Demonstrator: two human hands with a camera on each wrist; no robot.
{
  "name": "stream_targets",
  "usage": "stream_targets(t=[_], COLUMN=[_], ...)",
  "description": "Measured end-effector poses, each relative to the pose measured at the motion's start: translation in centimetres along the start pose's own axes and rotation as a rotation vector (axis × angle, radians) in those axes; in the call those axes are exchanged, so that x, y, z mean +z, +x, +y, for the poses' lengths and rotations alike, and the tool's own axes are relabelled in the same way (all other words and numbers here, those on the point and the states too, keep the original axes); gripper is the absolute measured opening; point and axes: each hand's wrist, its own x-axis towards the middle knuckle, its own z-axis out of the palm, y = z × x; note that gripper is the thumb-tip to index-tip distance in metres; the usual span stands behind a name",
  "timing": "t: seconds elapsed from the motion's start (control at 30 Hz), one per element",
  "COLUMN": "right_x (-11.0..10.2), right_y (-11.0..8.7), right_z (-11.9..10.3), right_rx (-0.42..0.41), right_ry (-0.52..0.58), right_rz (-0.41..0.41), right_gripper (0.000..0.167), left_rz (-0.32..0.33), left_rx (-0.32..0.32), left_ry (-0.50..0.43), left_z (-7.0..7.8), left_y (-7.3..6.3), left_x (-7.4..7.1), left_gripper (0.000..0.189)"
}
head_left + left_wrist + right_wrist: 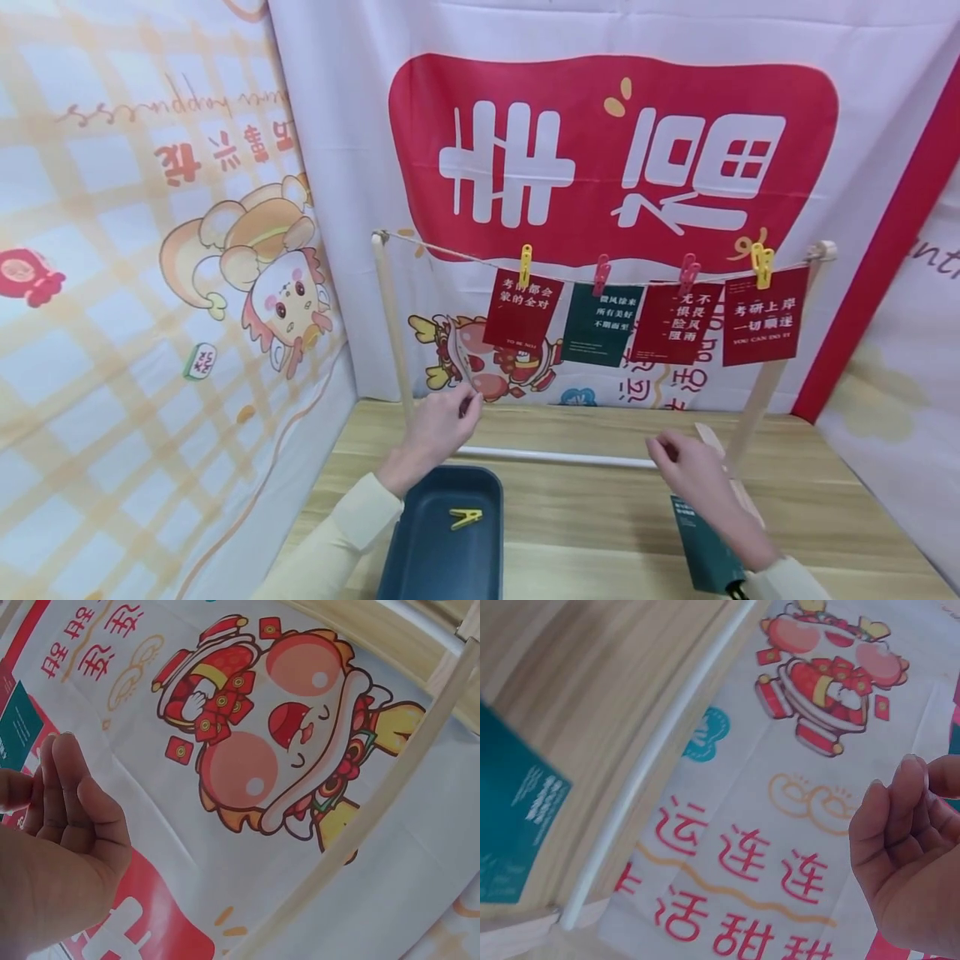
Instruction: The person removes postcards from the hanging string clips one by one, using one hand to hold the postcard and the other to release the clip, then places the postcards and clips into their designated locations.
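Observation:
My left hand (pixel 442 425) hangs in the air in front of the wooden frame's left side, its fingers loosely bent around nothing. Likewise empty, my right hand (pixel 693 475) hovers above the table on the right, fingers slightly curled. Behind them a string (pixel 442 248) spans the frame. From it hang a red card (pixel 517 315) under a yellow clothespin (pixel 526 265), a green card (pixel 598 329) under a pink clothespin (pixel 602 273), and two more red cards (pixel 761 321) held by a pink and a yellow clothespin. Neither hand touches the cards.
A dark blue tray (pixel 491 567) below the left hand contains a yellow clothespin (pixel 465 518). Near the right forearm a green card (pixel 701 546) lies on the wooden table (pixel 577 525). The frame's white bottom bar (pixel 555 457) runs along the back. Printed cloths hang behind and beside.

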Motion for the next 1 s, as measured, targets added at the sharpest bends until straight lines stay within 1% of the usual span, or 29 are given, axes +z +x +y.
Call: stream_targets(t=[0.2, 0.3, 0.33, 0.43, 0.53, 0.63, 0.73, 0.87, 1.0], right_x=[0.7, 1.0, 1.0, 0.9, 0.7, 0.3, -0.2, -0.8, -1.3], right_y=[1.2, 1.7, 1.8, 2.2, 2.9, 3.8, 4.6, 5.5, 6.1], right_z=[-2.4, -3.6, -3.9, -4.6, -5.2, -6.0, -6.8, -7.5, -8.1], right_rx=[-0.040, -0.043, -0.040, -0.040, -0.080, -0.124, -0.143, -0.159, -0.173], right_ry=[0.057, 0.090, 0.101, 0.124, 0.132, 0.155, 0.177, 0.186, 0.192], right_rz=[0.005, -0.018, -0.031, -0.048, -0.026, -0.004, -0.009, -0.013, -0.007], right_gripper=[0.016, 0.015, 0.015, 0.016, 0.016, 0.012, 0.009, 0.010, 0.011], left_rz=[0.126, 0.163, 0.169, 0.167, 0.164, 0.183, 0.195, 0.175, 0.144], left_rx=[0.059, 0.079, 0.084, 0.088, 0.102, 0.137, 0.174, 0.190, 0.200], left_ry=[-0.039, -0.064, -0.073, -0.085, -0.106, -0.136, -0.156, -0.168, -0.147], left_z=[0.0, 0.2, 0.3, 0.7, 1.0, 1.2, 1.6, 1.9, 2.2], left_y=[1.3, 2.0, 2.2, 2.7, 3.1, 3.7, 4.4, 5.2, 5.6], left_x=[-0.4, -0.7, -0.8, -1.2, -1.5, -1.9, -2.2, -2.3, -2.3], left_gripper=[0.009, 0.002, 0.004, 0.013, 0.021, 0.022, 0.020, 0.022, 0.025])
